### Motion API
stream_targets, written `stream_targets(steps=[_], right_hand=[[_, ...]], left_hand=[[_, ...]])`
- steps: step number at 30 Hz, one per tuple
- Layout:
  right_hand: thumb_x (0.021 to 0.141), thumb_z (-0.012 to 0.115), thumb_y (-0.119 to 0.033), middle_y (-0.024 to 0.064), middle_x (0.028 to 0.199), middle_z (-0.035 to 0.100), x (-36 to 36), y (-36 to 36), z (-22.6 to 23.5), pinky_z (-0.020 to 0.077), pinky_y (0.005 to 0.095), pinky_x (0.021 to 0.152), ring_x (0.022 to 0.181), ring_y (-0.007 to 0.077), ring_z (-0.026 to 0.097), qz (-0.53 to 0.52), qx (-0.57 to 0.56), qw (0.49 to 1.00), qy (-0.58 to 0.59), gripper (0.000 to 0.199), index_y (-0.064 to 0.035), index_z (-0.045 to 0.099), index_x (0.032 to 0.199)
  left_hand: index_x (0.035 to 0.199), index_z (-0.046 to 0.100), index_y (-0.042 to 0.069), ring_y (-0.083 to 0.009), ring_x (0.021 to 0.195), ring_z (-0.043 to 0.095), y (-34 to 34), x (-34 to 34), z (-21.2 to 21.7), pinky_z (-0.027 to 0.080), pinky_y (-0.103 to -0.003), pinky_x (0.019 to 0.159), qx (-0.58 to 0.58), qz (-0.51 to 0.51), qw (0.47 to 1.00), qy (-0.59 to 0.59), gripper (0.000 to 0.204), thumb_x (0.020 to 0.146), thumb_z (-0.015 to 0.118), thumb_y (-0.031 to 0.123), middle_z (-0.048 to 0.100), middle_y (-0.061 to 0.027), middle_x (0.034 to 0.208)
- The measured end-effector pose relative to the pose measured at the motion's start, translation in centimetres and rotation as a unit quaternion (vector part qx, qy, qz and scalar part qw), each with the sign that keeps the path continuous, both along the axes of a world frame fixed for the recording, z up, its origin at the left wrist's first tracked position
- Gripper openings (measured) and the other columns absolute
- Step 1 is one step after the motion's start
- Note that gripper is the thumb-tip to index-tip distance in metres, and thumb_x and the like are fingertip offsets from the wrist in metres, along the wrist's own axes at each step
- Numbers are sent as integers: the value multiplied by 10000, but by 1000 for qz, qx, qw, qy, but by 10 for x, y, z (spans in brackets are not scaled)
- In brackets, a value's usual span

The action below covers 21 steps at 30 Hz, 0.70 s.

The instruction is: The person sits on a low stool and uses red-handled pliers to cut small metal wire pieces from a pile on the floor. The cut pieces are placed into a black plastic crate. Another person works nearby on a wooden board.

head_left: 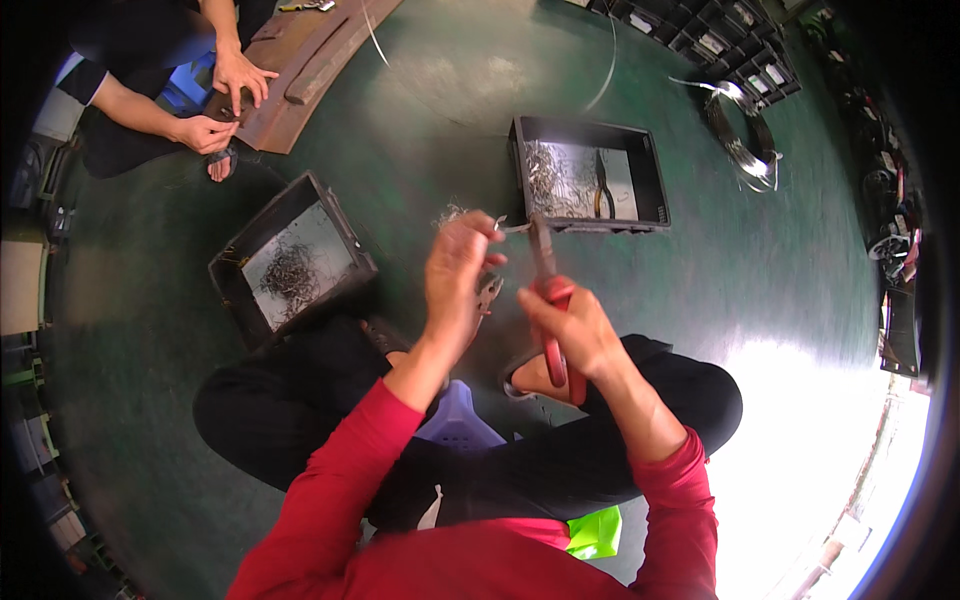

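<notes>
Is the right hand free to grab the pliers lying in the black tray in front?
Probably not right now: the right hand is gripping red-handled pliers, so it is full. The way to the pliers in the black tray looks open otherwise.

left tray [232,262] on floor [450,90], wire bits inside | right tray [648,160] ahead, pliers [603,195] inside | wire coil [745,135] far right | co-worker's hands [225,100] far left

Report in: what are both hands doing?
Left hand pinching thin metal strip. Right hand gripping red-handled pliers on strip. Nothing blocking.
</notes>
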State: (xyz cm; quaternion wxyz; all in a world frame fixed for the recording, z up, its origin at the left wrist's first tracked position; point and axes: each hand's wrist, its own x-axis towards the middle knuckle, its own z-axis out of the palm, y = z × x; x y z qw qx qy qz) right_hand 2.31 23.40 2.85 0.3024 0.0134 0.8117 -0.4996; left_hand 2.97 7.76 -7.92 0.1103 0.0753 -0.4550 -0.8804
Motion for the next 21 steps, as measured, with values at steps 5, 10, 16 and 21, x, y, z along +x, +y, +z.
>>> stream_targets(steps=[5,10,16,21], right_hand=[[877,645,-425,40,644,578,-23,21,-27,465,297,571,591,133,568,-136,-76,986,-67,412,-23,577,818],[884,648,-411,19,661,555,-22,35,-46,461,277,563,596,115,555,-214,-94,968,-95,390,-31,564,854],[896,649,-369,11,708,519,-22,42,-55,457,289,575,598,119,521,-232,-67,963,-122,327,-69,537,832],[897,648,-387,4,693,501,-19,36,-64,453,288,558,596,117,513,-238,-84,957,-140,353,-75,519,794]], left_hand=[[1360,423,2,-352,1235,457,-15,18,-143,420,-471,980,-562,-42,802,-198,663,882,646,402,462,-202,1351],[1493,133,12,-418,1396,228,6,103,-220,329,-673,996,-801,-230,512,-210,1006,774,748,357,219,-184,1525],[1439,253,-17,-395,1187,496,-4,64,-196,470,-491,926,-709,-347,543,-287,822,779,689,206,419,-206,1378],[1295,492,13,-302,876,642,-14,36,-119,498,-362,811,-507,-294,745,-320,512,839,634,197,641,-167,953]])
